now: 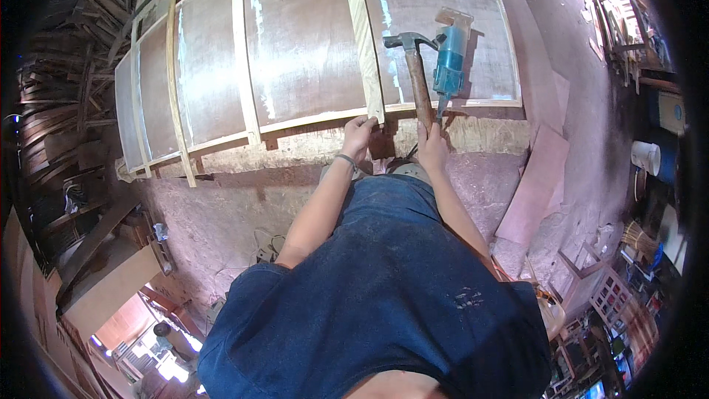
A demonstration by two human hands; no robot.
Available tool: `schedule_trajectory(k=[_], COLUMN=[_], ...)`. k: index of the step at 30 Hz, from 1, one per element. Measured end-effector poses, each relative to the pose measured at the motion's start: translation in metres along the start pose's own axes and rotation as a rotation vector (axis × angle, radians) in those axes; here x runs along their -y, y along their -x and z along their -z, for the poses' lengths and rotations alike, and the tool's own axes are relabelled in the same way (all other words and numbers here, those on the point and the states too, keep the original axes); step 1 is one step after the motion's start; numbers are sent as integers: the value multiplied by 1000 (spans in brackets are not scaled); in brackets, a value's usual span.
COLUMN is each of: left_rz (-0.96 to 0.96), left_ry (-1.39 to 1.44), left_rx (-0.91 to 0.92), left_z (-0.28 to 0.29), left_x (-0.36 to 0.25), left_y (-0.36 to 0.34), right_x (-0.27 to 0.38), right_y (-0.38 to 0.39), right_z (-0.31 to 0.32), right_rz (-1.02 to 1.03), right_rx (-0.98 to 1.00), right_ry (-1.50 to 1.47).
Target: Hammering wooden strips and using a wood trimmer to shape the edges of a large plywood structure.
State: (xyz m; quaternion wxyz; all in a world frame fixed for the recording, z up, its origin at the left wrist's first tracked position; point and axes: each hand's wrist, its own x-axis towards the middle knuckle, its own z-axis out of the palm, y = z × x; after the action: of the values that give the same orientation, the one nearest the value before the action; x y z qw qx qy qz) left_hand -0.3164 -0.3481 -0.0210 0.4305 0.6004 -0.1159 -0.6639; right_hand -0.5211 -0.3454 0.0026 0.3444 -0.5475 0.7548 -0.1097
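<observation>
Close together in front of you, your left hand [357, 135] touched the near end of a pale wooden slat [358, 29] lying across a brown panel [303, 44], though whether it gripped or merely steadied the wood could not be told. Your right hand [433, 146] was wrapped around the handle of a claw hammer [419, 81], its head over the panel. A mis-aimed blow risked your left fingers; a loosely held slat could have slipped; and a sideways swing might have struck the blue-green power tool [449, 66] just right of the hammer.
</observation>
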Motion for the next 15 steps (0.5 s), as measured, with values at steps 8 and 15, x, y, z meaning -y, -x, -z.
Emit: schedule_trajectory(k=[8,15], left_rz=[4,81], left_ry=[24,125], left_rx=[-25,-15], left_z=[-15,-21], left_x=[-11,-18], left_y=[8,12], right_x=[-2,-4], right_y=[-2,-1], right_z=[1,0], right_rz=[23,67], right_rx=[-10,-44], right_ry=[-7,-34])
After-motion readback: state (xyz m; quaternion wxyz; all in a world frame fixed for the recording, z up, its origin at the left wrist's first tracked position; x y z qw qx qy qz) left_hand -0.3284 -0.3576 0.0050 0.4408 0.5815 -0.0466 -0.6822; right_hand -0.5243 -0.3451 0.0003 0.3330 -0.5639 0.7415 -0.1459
